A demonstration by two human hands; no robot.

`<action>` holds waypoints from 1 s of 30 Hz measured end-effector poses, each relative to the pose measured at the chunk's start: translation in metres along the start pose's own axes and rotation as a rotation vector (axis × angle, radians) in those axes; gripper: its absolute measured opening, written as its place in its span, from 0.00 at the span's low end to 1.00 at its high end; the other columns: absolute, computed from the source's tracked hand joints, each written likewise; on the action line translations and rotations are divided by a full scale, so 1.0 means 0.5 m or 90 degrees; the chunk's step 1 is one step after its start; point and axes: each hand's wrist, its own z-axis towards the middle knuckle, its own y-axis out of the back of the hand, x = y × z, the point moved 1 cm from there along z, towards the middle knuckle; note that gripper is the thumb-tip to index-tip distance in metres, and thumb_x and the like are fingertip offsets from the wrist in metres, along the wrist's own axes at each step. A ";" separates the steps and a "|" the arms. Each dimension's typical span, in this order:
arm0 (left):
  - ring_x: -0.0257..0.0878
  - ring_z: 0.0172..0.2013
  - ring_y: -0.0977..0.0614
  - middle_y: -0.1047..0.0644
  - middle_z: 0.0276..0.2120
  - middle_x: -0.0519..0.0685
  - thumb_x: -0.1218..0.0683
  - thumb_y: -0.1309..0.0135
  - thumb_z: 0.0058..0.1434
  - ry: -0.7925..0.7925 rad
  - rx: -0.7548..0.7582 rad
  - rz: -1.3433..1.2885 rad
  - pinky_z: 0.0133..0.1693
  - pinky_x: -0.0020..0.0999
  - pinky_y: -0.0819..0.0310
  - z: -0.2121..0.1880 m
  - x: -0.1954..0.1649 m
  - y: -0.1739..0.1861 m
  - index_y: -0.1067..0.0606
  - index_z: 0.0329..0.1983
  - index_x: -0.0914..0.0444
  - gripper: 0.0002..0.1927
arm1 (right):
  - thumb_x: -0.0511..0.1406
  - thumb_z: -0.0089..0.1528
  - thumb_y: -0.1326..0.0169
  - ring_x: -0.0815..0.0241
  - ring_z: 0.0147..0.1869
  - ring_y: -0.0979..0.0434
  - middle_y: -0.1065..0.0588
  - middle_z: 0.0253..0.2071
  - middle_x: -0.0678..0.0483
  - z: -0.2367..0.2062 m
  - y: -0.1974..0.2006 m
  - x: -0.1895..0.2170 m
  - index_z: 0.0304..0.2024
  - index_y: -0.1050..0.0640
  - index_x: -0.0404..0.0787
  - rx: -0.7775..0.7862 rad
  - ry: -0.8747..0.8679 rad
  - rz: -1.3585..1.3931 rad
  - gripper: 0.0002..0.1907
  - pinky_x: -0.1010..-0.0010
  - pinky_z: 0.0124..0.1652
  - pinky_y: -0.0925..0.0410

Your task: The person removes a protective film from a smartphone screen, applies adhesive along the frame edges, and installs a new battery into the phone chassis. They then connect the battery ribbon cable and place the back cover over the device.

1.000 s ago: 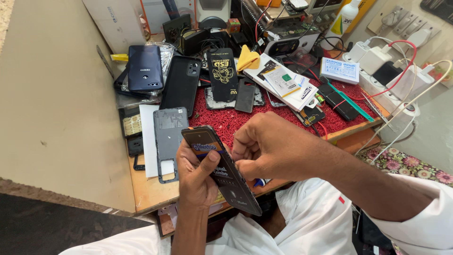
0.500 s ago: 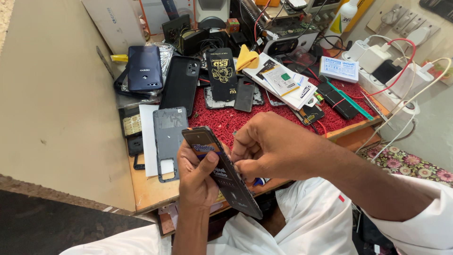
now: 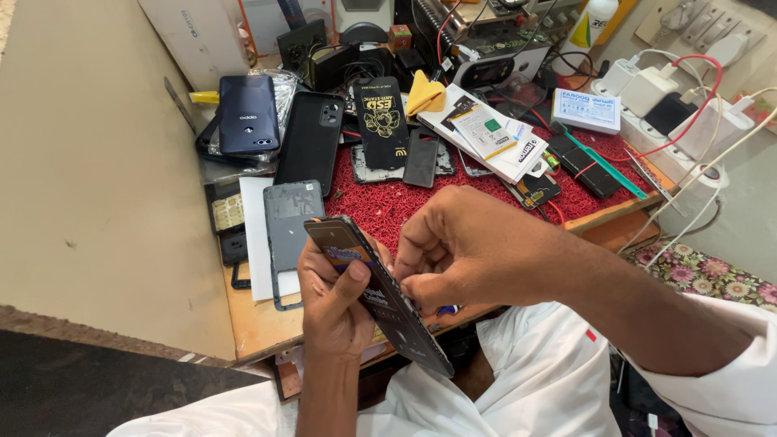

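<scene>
While the left hand (image 3: 333,303) grips a dark phone (image 3: 380,295), the right hand (image 3: 461,247) pinches its edge.

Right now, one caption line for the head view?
Left hand props an opened phone while right hand picks at its edge above a cluttered workbench.

Over the workbench's (image 3: 259,324) near edge both hands hold an opened phone (image 3: 380,295), left hand (image 3: 336,303) beneath it, right hand (image 3: 465,247) on its right side, behind them the mat (image 3: 388,202).
</scene>
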 end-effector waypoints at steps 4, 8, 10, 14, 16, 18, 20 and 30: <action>0.44 0.36 0.19 0.23 0.34 0.57 0.60 0.32 0.62 -0.002 0.004 0.000 0.35 0.34 0.18 -0.001 -0.001 0.002 0.32 0.47 0.67 0.19 | 0.30 0.52 0.38 0.69 0.28 0.17 0.17 0.25 0.51 0.000 0.001 0.004 0.29 0.17 0.30 0.008 -0.003 -0.005 0.06 0.77 0.31 0.23; 0.44 0.35 0.19 0.23 0.34 0.57 0.61 0.32 0.61 0.000 0.000 0.001 0.36 0.34 0.19 -0.002 -0.004 0.001 0.32 0.47 0.67 0.20 | 0.30 0.53 0.38 0.69 0.29 0.16 0.17 0.26 0.51 0.002 0.002 0.005 0.30 0.17 0.29 0.029 0.010 0.022 0.07 0.77 0.32 0.22; 0.44 0.35 0.19 0.22 0.34 0.57 0.61 0.32 0.61 -0.001 0.000 0.006 0.36 0.34 0.19 -0.001 -0.007 0.001 0.32 0.48 0.67 0.20 | 0.30 0.53 0.38 0.68 0.29 0.16 0.17 0.25 0.51 0.003 0.003 0.005 0.29 0.17 0.29 0.028 0.011 0.016 0.07 0.77 0.32 0.22; 0.44 0.35 0.18 0.22 0.34 0.57 0.61 0.32 0.61 -0.003 0.003 0.007 0.36 0.34 0.19 -0.001 -0.009 0.000 0.32 0.48 0.68 0.20 | 0.29 0.54 0.38 0.68 0.29 0.16 0.17 0.26 0.50 0.004 0.004 0.005 0.30 0.17 0.28 0.041 0.016 0.038 0.07 0.76 0.33 0.22; 0.44 0.35 0.18 0.22 0.34 0.58 0.61 0.32 0.61 -0.005 0.002 0.008 0.37 0.35 0.18 -0.002 -0.010 0.000 0.32 0.48 0.68 0.20 | 0.29 0.54 0.39 0.68 0.29 0.16 0.16 0.26 0.51 0.005 0.004 0.005 0.30 0.17 0.28 0.042 0.014 0.035 0.06 0.76 0.33 0.22; 0.45 0.35 0.17 0.22 0.35 0.58 0.61 0.32 0.61 -0.005 -0.005 0.013 0.37 0.35 0.18 -0.002 -0.009 0.001 0.32 0.48 0.68 0.20 | 0.29 0.55 0.39 0.68 0.29 0.15 0.16 0.26 0.51 0.005 0.005 0.005 0.31 0.17 0.28 0.042 0.012 0.034 0.06 0.76 0.33 0.21; 0.45 0.35 0.17 0.22 0.35 0.58 0.61 0.32 0.61 -0.005 -0.004 0.013 0.37 0.36 0.17 -0.002 -0.008 0.002 0.32 0.48 0.68 0.20 | 0.29 0.55 0.39 0.68 0.30 0.15 0.16 0.26 0.51 0.005 0.005 0.006 0.31 0.17 0.28 0.042 0.010 0.034 0.06 0.76 0.33 0.21; 0.44 0.36 0.17 0.21 0.35 0.58 0.61 0.32 0.61 -0.015 -0.008 0.012 0.37 0.35 0.18 0.000 -0.009 0.001 0.32 0.48 0.68 0.20 | 0.29 0.53 0.39 0.69 0.28 0.17 0.17 0.25 0.52 0.006 0.005 0.009 0.29 0.17 0.30 0.023 0.006 0.001 0.06 0.77 0.32 0.22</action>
